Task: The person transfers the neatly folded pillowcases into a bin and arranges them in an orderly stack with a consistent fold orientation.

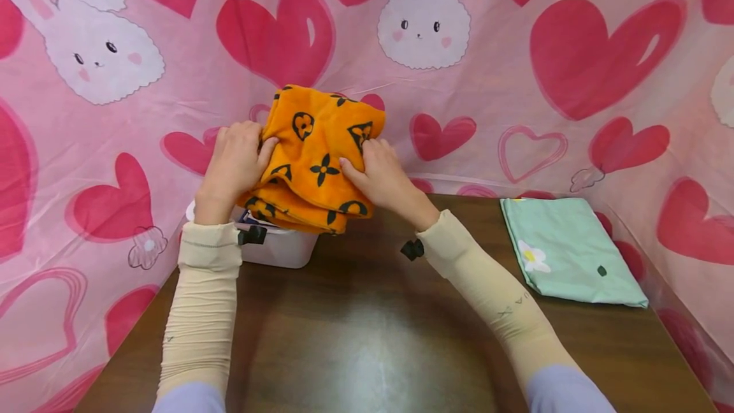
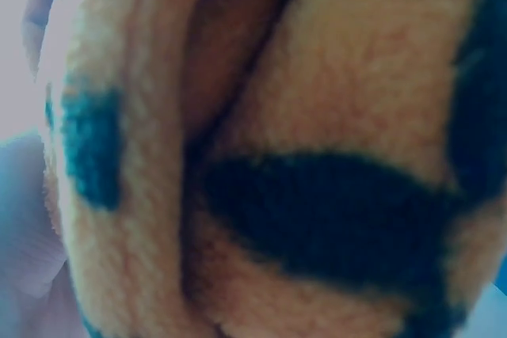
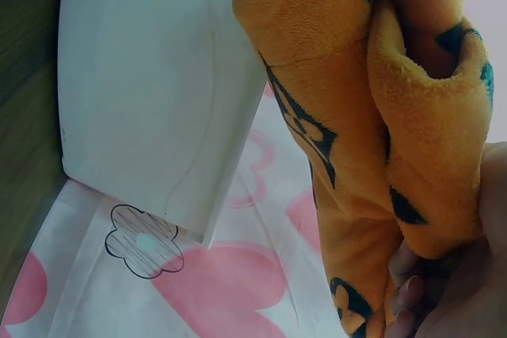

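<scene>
Both hands hold up a folded orange fleece cloth point(image 1: 321, 145) with black flower-like marks. The left hand point(image 1: 237, 155) grips its left side, thumb on the front face. On the right side, the right hand point(image 1: 381, 174) pinches the cloth, thumb in front and fingers behind. Folded layers of the orange cloth point(image 3: 333, 100) show from the side in the right wrist view, with curled fingertips point(image 3: 408, 294) under its lower edge. Fuzzy cloth point(image 2: 333, 100) fills the left wrist view. Below and behind the cloth stands a white bin point(image 1: 283, 253), partly hidden, with dark items at its top.
A folded mint-green cloth point(image 1: 573, 253) with a white flower lies at the right back of the brown wooden table point(image 1: 367, 336). Pink curtains point(image 1: 355, 37) with hearts and rabbits hang around the back and sides. The white bin's wall point(image 3: 142, 93) shows in the right wrist view.
</scene>
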`<state>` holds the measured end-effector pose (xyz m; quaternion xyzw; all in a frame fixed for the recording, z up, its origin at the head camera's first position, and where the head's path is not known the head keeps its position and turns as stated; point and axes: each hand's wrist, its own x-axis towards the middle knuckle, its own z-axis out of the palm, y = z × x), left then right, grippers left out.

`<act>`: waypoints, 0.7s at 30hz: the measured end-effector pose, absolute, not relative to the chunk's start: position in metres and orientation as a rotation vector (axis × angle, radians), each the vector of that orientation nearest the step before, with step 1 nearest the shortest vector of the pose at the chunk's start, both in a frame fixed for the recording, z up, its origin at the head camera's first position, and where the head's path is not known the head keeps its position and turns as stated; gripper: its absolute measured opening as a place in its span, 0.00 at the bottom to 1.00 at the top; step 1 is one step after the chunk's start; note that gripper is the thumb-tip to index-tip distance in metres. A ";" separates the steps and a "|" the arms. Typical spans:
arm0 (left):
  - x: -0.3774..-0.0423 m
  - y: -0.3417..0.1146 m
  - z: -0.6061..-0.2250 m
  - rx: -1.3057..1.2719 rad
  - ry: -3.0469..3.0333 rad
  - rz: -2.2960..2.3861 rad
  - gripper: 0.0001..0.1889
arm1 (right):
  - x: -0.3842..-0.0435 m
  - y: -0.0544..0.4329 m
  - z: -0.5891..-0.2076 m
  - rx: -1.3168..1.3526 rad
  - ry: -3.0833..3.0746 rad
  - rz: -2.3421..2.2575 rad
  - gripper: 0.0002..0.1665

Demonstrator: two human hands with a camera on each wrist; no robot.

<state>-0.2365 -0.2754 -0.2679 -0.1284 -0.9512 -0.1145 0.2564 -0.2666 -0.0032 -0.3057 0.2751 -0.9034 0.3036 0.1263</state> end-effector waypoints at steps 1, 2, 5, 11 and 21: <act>-0.236 -0.276 -0.268 -0.345 -2.580 -0.311 0.18 | -0.267 -0.004 -0.306 0.812 -2.620 0.888 0.27; -0.236 -0.277 -0.268 -0.343 -2.578 -0.312 0.18 | -0.268 -0.004 -0.306 0.821 -2.612 0.885 0.26; -0.237 -0.279 -0.268 -0.336 -2.566 -0.317 0.19 | -0.268 -0.006 -0.306 0.840 -2.592 0.896 0.25; -0.238 -0.280 -0.268 -0.323 -2.550 -0.315 0.19 | -0.270 -0.009 -0.305 0.825 -2.589 0.923 0.27; -0.240 -0.283 -0.268 -0.319 -2.540 -0.303 0.19 | -0.272 -0.014 -0.304 0.824 -2.589 0.911 0.28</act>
